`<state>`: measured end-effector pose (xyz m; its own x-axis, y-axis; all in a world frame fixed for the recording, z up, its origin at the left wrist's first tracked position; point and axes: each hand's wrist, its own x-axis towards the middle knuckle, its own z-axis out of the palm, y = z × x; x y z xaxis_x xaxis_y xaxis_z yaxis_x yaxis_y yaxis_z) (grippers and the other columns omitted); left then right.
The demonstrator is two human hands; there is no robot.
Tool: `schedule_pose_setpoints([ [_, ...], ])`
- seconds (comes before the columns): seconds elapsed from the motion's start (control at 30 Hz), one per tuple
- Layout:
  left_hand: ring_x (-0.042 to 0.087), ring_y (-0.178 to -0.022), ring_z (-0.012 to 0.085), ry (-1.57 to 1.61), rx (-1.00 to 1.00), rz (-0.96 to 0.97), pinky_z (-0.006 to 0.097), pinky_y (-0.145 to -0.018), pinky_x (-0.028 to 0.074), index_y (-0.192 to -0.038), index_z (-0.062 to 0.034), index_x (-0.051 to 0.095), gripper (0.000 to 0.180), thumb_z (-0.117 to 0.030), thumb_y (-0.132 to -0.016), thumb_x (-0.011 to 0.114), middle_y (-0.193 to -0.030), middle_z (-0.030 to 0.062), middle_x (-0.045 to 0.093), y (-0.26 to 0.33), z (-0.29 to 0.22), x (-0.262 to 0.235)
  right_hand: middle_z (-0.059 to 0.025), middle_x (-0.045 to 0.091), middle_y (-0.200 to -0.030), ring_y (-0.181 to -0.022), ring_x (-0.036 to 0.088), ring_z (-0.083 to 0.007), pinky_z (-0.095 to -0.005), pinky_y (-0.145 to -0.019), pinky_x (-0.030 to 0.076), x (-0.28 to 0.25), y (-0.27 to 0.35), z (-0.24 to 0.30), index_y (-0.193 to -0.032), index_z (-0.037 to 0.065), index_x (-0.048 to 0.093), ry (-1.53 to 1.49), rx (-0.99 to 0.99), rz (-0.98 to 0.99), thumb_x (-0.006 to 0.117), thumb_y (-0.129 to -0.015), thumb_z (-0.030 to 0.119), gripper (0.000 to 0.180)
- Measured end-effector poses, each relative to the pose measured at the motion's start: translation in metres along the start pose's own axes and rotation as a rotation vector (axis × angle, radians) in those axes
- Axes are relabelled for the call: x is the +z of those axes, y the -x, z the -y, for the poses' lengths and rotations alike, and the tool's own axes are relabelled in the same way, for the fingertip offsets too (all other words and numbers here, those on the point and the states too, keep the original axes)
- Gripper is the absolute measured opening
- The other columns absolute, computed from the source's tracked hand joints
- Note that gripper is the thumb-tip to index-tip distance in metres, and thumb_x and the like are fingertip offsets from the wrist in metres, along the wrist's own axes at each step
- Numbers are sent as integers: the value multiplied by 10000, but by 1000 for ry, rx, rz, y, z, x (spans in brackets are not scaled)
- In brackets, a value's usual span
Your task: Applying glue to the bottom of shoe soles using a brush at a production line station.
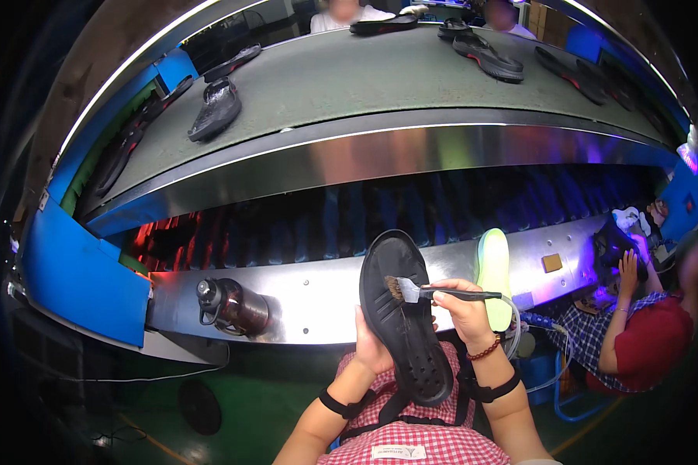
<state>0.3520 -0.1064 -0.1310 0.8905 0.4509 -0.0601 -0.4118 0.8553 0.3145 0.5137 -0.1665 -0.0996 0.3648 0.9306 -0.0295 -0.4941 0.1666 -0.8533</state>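
Observation:
My left hand (pixel 373 345) grips the edge of a black shoe sole (pixel 411 341), thumb along its left side. The sole is tilted upright above my lap, its inner face toward me, with ridges across the middle and small holes near the lower end. My right hand (pixel 467 316) is closed on the black handle of a brush (pixel 409 291), which has a pale metal collar and brown bristles. Those bristles lie on or just over the ridged middle of the sole; contact is hard to tell. From the handle's end, a clear tube (pixel 515 319) hangs down.
Beyond a metal ledge (pixel 318 302) runs a green conveyor belt (pixel 326 85) carrying several black soles (pixel 215 108). On the ledge are a dark flask (pixel 236 308), a yellow-green sole (pixel 493 271) and a tan block (pixel 551 263). A co-worker (pixel 651 333) sits at right; two people are at the far side.

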Motion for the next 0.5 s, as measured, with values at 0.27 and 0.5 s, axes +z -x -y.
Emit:
schedule_pose_setpoints([
  [0.27, 470, -1140, 412, -46, 1, -19, 532, -962, 385, -1379, -59, 278, 1001, -817, -735, 167, -1304, 218, 424, -2, 6, -5, -139, 655, -978, -845, 617, -134, -258, -790, 496, 6, -20, 5, -992, -44, 608, 139, -67, -6, 626, -793, -3, 203],
  [0.5, 483, -1137, 369, -60, 94, -40, 499, -971, 387, -1362, -68, 314, 910, -760, -792, 157, -1302, 167, 444, -5, 9, -3, -125, 663, -954, -831, 616, -123, -248, -791, 495, 18, -29, 5, -986, -52, 621, 198, -82, -9, 625, -790, -12, 200],
])
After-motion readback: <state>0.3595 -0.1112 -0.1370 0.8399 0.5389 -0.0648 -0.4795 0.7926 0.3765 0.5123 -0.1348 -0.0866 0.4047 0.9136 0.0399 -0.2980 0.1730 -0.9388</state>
